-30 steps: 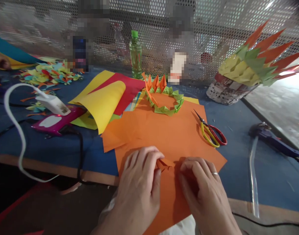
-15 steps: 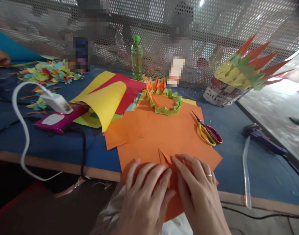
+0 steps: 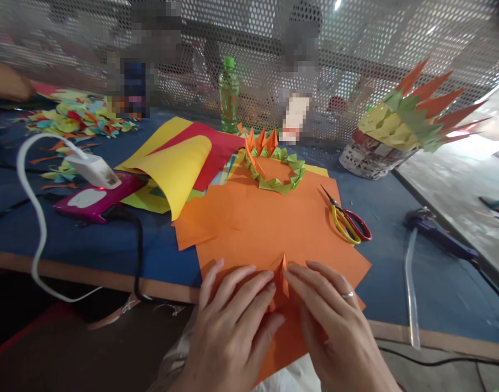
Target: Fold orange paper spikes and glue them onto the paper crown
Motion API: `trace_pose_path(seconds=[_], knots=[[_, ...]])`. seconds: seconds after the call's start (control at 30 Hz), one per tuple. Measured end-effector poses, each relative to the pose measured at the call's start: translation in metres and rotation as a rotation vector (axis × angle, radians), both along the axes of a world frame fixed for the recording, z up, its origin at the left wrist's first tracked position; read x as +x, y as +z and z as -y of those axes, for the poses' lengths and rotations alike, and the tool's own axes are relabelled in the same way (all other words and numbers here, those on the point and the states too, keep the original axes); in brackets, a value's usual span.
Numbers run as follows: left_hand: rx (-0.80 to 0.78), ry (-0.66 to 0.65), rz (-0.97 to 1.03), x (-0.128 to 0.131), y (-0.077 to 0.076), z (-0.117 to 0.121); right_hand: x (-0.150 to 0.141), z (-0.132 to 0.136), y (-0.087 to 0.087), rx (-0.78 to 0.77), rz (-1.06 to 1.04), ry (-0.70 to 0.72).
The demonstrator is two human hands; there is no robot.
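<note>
A small folded piece of orange paper [image 3: 283,277] stands with its point upward near the table's front edge. My left hand [image 3: 236,316] holds its left side, fingertips against the fold and thumb below. On the other side my right hand [image 3: 331,316], with a ring on one finger, grips it with fingers close together. The lower part of the piece is hidden between the hands. Beneath lie large sheets of orange paper [image 3: 269,223]. Behind them sits a ring of folded green paper [image 3: 292,163] with several orange points on its left side.
Scissors [image 3: 347,218] lie right of the sheets, with a glue gun [image 3: 441,234] beyond. A paper-covered pot with spikes [image 3: 380,152] stands back right, a green bottle [image 3: 229,95] behind. Left are yellow paper [image 3: 171,169], a power strip [image 3: 98,198], paper pieces [image 3: 78,117] and another person's hand [image 3: 8,81].
The folded orange piece's tip has turned from leaning left to upright. My left hand has shifted slightly left. At the far left, the other person's hand rose and the blue sheet left view.
</note>
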State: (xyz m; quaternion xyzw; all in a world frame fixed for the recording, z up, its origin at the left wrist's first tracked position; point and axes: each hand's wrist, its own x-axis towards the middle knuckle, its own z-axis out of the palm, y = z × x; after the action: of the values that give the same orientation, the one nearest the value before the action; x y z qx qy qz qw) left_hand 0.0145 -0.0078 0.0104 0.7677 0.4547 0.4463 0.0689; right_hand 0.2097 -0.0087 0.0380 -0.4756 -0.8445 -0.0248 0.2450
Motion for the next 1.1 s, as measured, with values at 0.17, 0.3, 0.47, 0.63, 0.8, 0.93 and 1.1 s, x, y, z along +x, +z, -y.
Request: trace_pose_path(seconds=[0.17, 0.3, 0.47, 0.63, 0.8, 0.93, 1.1], knots=[[-0.011, 0.056, 0.005, -0.005, 0.007, 0.002, -0.002, -0.003, 0.002, -0.015, 0.019, 0.083], [-0.011, 0.067, 0.005, -0.007, 0.012, 0.000, 0.000, -0.002, 0.000, -0.032, -0.008, 0.083], [0.011, 0.046, 0.014, -0.009, 0.012, -0.003, 0.000, -0.001, -0.004, -0.043, -0.110, 0.048], [0.022, 0.032, -0.013, -0.016, 0.005, 0.000, -0.005, -0.006, -0.003, -0.097, -0.154, 0.082], [0.046, 0.037, -0.001, -0.018, 0.003, 0.002, -0.009, -0.011, -0.003, -0.105, -0.219, 0.070], [0.033, 0.010, -0.048, -0.022, 0.004, 0.002, -0.011, -0.016, 0.001, -0.190, -0.229, 0.036], [0.025, -0.021, -0.048, -0.026, 0.002, 0.002, -0.009, -0.021, 0.004, -0.240, -0.224, 0.025]])
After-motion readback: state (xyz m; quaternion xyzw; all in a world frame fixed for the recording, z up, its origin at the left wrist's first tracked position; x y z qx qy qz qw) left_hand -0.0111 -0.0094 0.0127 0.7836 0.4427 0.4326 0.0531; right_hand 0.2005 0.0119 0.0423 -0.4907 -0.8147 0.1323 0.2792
